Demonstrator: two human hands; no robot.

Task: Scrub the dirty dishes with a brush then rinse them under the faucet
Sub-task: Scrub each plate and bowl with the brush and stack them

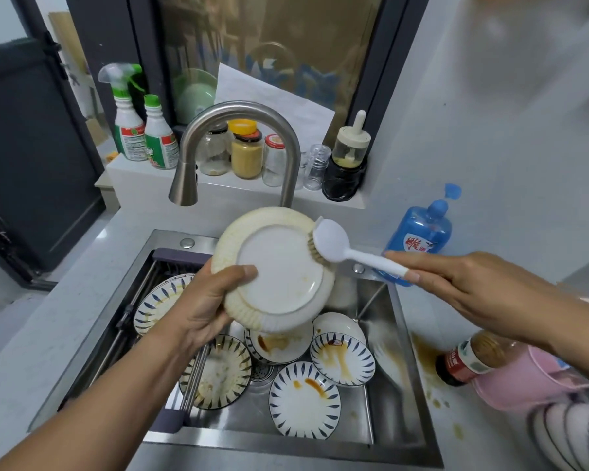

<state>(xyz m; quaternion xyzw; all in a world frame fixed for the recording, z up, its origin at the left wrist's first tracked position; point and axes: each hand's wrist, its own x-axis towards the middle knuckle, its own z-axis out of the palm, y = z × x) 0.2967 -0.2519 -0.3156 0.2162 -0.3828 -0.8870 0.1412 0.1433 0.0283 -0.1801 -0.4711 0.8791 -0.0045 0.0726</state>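
My left hand (206,300) grips a white ribbed plate (279,270) by its lower left rim, tilted with its underside toward me, above the steel sink (398,334). My right hand (456,283) holds the handle of a white dish brush (334,244), whose bristles press on the plate's upper right rim. Brown stains mark that rim. Below lie several dirty blue-striped plates, such as one plate (305,401) and another plate (342,360), smeared with sauce. The faucet (238,144) arches behind the plate with no water running.
A blue soap bottle (422,232) stands right of the sink. A sauce bottle (473,358) lies on the stained counter beside a pink container (531,385) and stacked dishes (572,433). Jars and spray bottles (140,130) line the sill. A rack (170,266) spans the sink's left.
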